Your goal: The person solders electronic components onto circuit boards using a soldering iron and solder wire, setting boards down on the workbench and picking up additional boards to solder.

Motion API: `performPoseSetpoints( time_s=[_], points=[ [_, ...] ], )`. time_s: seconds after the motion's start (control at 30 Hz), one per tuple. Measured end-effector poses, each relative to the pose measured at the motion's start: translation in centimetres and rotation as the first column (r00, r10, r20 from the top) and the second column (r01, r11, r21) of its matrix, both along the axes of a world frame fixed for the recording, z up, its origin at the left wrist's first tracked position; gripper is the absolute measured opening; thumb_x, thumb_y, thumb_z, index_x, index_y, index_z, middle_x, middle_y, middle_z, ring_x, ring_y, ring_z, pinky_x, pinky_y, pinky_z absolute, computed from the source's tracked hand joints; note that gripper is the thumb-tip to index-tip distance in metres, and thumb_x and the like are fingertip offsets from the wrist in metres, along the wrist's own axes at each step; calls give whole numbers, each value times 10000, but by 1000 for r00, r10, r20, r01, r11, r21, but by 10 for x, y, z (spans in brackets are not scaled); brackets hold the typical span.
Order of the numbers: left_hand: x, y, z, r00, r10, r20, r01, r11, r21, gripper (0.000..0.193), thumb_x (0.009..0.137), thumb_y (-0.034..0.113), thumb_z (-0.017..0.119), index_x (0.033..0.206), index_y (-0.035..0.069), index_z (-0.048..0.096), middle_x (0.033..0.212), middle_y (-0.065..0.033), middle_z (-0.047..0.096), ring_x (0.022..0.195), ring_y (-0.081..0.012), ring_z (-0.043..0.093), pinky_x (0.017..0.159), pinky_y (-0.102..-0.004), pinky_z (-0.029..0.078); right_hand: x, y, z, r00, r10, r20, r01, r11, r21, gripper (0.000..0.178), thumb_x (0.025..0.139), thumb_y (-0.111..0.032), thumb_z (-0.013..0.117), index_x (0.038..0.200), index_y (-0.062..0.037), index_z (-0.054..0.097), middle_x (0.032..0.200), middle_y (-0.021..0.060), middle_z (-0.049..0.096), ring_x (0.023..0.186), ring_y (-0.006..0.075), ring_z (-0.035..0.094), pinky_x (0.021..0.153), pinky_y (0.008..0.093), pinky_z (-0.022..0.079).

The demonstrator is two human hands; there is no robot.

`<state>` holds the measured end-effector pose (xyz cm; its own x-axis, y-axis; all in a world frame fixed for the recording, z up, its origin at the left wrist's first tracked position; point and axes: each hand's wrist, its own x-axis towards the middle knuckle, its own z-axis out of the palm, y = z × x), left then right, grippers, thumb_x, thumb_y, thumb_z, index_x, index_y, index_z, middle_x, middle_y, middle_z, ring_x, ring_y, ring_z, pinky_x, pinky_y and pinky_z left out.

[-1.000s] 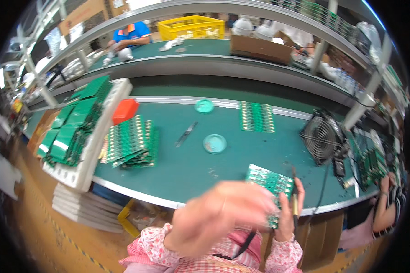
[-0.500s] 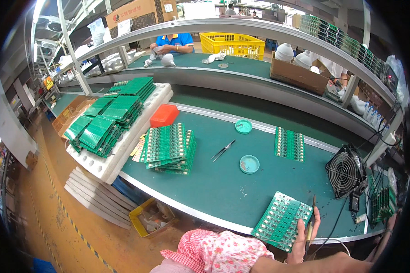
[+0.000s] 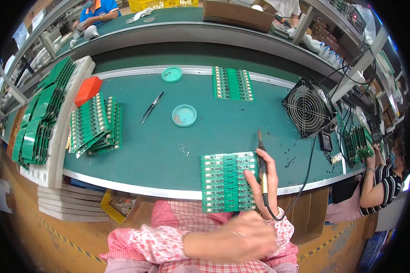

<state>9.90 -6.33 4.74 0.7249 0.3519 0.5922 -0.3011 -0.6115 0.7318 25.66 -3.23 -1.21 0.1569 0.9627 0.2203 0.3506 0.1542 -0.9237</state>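
Observation:
My right hand (image 3: 269, 182) grips a soldering iron (image 3: 263, 175) with its tip pointing away from me. The same hand's thumb lies over the right edge of a green circuit board panel (image 3: 228, 182), which overhangs the table's front edge. My left hand (image 3: 241, 234) crosses my lap close to the right wrist. It is smeared by motion, so its fingers cannot be made out. Farther off on the green table lie black tweezers (image 3: 152, 108), a round teal dish (image 3: 184, 116) with small bits in it and a second teal dish (image 3: 171, 74).
Panels are stacked at left (image 3: 95, 125), beside a red box (image 3: 88, 90) and a white foam slab (image 3: 59, 150) bearing more boards. One panel (image 3: 233, 83) lies at the back. A black fan (image 3: 305, 108) stands right, near the iron's cable (image 3: 300, 193). A co-worker (image 3: 378, 191) sits at right.
My view has swung right and down. The left hand, previously out of clear sight at the lower right, is now over my lap. The right hand keeps the iron and panel.

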Motion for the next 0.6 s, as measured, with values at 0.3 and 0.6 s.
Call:
performPoseSetpoints(
  time_s=[0.3,0.6],
  points=[
    [-38,30,-35,709,647,-281,-579,761,292,177,854,106,676,747,81,538,701,-38,485,631,-204,506,660,-359,340,17,6,16,893,-65,445,-36,976,216,442,773,-131,798,1166,-29,623,1021,157,663,883,315,623,795,381,504],
    [-61,36,-37,769,535,-349,-505,844,181,180,842,100,691,781,74,524,721,-53,531,635,-232,543,680,-367,369,-1,-35,6,921,159,355,-222,964,146,245,660,-77,857,840,-79,692,825,95,544,724,261,567,620,360,480]
  ],
)
